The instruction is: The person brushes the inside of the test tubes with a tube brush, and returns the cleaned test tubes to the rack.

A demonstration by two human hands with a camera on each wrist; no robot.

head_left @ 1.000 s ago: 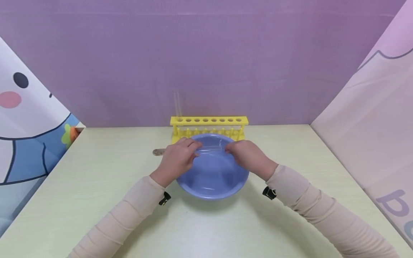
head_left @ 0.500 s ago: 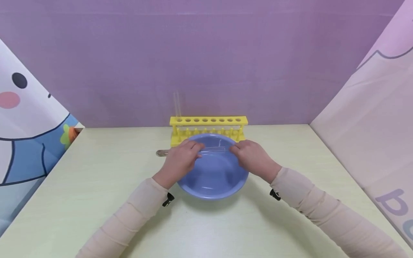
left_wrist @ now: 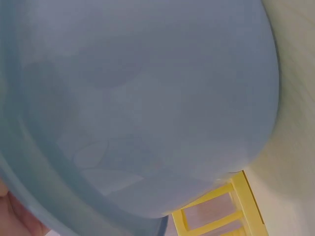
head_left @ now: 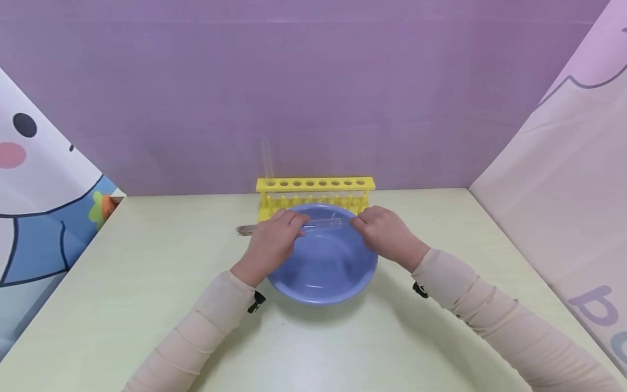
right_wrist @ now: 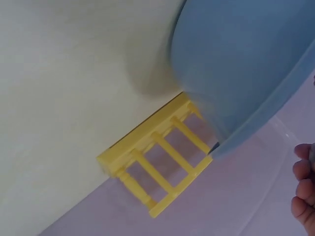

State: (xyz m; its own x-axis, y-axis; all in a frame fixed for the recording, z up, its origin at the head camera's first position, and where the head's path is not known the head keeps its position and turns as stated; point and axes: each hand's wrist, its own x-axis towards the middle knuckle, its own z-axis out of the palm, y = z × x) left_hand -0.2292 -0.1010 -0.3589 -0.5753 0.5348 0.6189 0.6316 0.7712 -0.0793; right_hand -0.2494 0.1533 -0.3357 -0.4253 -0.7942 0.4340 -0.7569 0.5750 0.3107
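A clear test tube (head_left: 320,224) lies nearly level across the far part of a blue basin (head_left: 323,272). My left hand (head_left: 271,239) grips it around the middle. Its rounded end sticks out to the left, with brownish, speckled matter that looks like the head of a test tube brush (head_left: 244,230) inside. At the tube's mouth my right hand (head_left: 389,234) has curled fingers, pinching what seems to be the thin handle; that grip is hard to make out. The right wrist view catches only some curled fingers (right_wrist: 305,189); the left wrist view mostly shows the basin's outside (left_wrist: 162,98).
Behind the basin a yellow test tube rack (head_left: 315,185) stands on the pale table (head_left: 171,294). Another clear test tube (head_left: 266,160) is upright in its leftmost hole. A purple cloth (head_left: 318,92) backs the table, with printed cloths at both sides.
My right hand has shifted slightly right, away from the tube's mouth, leaving a small gap. The tube and left hand have moved a little to the right. Basin and rack stay in place.
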